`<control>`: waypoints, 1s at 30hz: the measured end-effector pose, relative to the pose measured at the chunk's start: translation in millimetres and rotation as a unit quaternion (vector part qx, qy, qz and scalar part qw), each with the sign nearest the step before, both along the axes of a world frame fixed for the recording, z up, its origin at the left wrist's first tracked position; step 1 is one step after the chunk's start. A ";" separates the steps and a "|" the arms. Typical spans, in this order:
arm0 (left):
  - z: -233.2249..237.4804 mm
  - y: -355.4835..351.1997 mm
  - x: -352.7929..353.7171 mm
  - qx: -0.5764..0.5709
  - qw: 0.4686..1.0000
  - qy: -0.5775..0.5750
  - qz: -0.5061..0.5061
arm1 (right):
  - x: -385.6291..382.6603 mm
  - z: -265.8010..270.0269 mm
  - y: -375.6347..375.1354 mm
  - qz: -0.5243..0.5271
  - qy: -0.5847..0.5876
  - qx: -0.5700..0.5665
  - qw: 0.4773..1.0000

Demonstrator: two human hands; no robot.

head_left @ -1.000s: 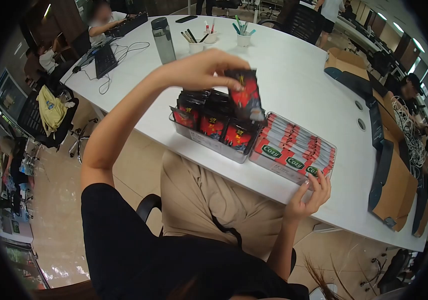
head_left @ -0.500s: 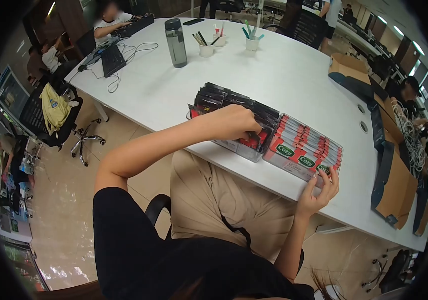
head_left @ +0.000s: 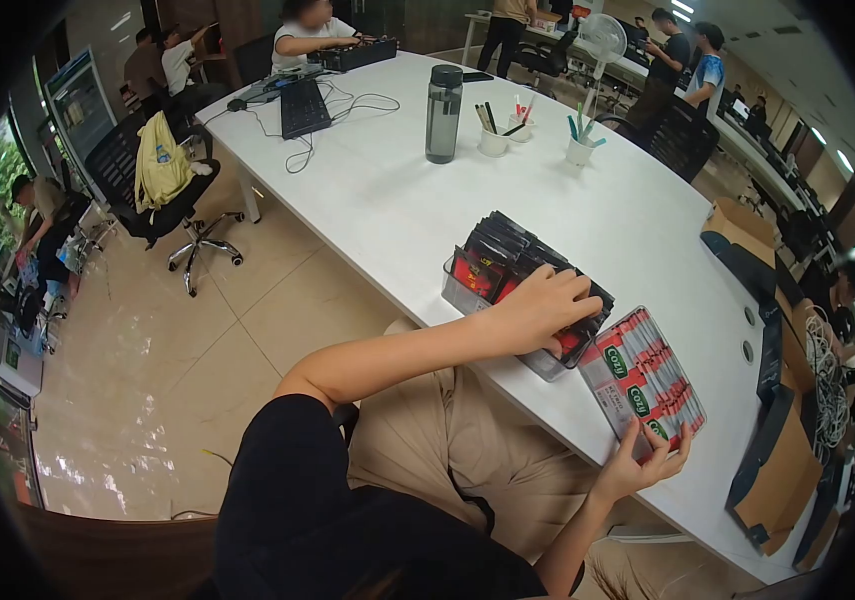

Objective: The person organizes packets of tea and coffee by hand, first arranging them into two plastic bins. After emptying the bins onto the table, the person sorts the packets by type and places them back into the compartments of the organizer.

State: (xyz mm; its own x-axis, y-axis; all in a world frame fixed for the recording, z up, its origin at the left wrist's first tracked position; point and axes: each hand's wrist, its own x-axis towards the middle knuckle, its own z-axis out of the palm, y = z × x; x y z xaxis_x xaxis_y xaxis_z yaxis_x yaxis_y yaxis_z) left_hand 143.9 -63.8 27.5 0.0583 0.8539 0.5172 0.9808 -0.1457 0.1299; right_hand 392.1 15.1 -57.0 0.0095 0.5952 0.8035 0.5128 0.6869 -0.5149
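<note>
A clear plastic box [head_left: 546, 365] stands near the table's front edge, packed with black and red packets [head_left: 518, 243] standing on edge. My left hand [head_left: 545, 312] reaches over its right end, fingers curled on the packets and thumb at the near side. To the right, a second clear box holds rows of red and white packets [head_left: 648, 362] with green "Cozy" labels. My right hand [head_left: 648, 462] grips this box's near right corner with thumb and fingers. The two boxes sit at an angle, close together at their near corners.
Farther back stand a grey bottle [head_left: 444, 115] and white cups of pens [head_left: 494, 142]. A keyboard [head_left: 304, 108] with cables lies at the far left, near a seated person. Opened cardboard boxes [head_left: 780, 470] and a cable bundle [head_left: 824, 370] line the right side.
The view has swung left. The Cozy box has turned relative to the black packets' box. My left hand has moved higher over the black packets; my right hand stays on the Cozy box.
</note>
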 end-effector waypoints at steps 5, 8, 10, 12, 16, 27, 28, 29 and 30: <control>4.6 -10.1 -16.4 0.055 0.993 -0.071 -0.071 | 17.1 -0.3 3.0 0.057 0.010 0.007 0.998; -4.5 -31.5 -48.5 0.175 0.977 -0.119 -0.030 | 49.8 -15.3 32.2 0.092 0.055 -0.059 0.993; -17.8 -51.3 -69.0 0.238 0.952 -0.192 0.027 | 52.3 -8.9 47.6 0.228 0.115 -0.145 0.956; -38.8 -66.0 -89.7 0.227 0.914 -0.333 0.055 | 62.3 5.4 53.6 0.347 0.118 -0.267 0.891; -70.2 -72.9 -138.5 0.011 0.834 -0.547 -0.072 | 68.3 9.6 62.7 0.369 0.023 -0.254 0.894; -56.5 -56.4 -113.6 -0.055 0.869 -0.487 -0.063 | 48.5 8.9 39.0 0.268 0.067 -0.238 0.931; -63.8 -57.2 -109.5 -0.018 0.874 -0.482 -0.060 | 42.0 11.0 33.3 0.245 0.068 -0.228 0.940; -69.7 -57.7 -106.2 0.018 0.876 -0.479 -0.056 | 35.1 12.9 27.6 0.221 0.067 -0.219 0.948; -72.3 -58.2 -101.3 0.040 0.871 -0.488 -0.040 | 28.4 12.5 23.7 0.202 0.076 -0.210 0.954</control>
